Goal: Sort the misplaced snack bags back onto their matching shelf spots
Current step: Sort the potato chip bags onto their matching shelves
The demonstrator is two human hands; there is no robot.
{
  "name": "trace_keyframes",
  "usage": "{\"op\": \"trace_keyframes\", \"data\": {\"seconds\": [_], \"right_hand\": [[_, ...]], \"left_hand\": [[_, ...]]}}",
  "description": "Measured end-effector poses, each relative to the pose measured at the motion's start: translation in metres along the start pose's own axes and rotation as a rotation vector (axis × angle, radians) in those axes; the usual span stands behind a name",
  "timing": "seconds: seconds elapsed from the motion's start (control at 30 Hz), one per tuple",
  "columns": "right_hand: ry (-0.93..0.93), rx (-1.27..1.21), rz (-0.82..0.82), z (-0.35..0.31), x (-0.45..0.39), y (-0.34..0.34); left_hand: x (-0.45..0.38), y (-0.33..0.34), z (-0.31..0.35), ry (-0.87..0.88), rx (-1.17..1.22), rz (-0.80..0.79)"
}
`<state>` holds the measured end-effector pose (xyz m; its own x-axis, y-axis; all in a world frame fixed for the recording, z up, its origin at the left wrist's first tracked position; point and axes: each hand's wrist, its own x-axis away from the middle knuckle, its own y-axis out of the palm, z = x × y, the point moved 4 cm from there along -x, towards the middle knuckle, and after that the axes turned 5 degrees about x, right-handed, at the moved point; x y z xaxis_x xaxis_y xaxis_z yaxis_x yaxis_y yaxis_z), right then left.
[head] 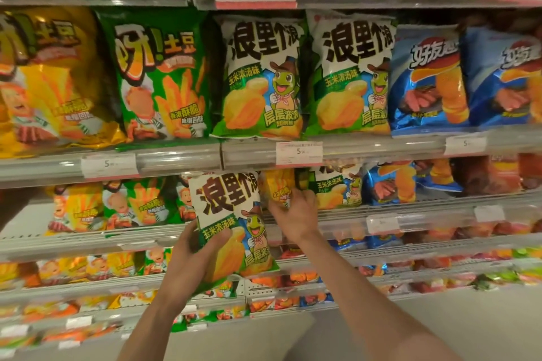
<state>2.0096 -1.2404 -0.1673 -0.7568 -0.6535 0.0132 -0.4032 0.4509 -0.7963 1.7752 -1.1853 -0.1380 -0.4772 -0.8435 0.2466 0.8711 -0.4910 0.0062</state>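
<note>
Left hand (202, 255): fingers clamp green-white turtle bag (231, 223) before second shelf. Right hand (293, 211): fingers close on yellow bag (277, 187) in turtle row. Pull yellow clear first, then insert.

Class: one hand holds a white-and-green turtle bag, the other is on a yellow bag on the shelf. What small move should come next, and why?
Probably the right hand pulls the yellow bag out: it sits beside turtle bags, seemingly misplaced, and that would free a spot for the turtle bag in the left hand.
</note>
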Motion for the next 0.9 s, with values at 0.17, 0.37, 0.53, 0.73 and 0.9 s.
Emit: {"op": "trace_keyframes", "data": {"seconds": [0.17,0.37,0.53,0.73,0.9], "right_hand": [[0.071,-0.084,0.021,0.001,-0.004,0.004],[0.051,-0.117,-0.026,0.006,-0.012,-0.001],[0.075,-0.410,-0.124,0.008,-0.010,-0.003],[0.042,-0.544,-0.171,0.004,-0.010,-0.033],[0.007,-0.514,-0.228,0.013,-0.008,-0.044]], "left_hand": [[0.000,-0.002,0.006,-0.016,-0.002,0.002],[0.001,0.001,0.010,-0.035,-0.008,0.015],[0.002,-0.001,0.008,-0.014,0.012,0.009],[0.005,0.001,0.009,0.021,0.052,-0.015],[0.014,0.003,0.016,0.056,0.059,0.007]]}}
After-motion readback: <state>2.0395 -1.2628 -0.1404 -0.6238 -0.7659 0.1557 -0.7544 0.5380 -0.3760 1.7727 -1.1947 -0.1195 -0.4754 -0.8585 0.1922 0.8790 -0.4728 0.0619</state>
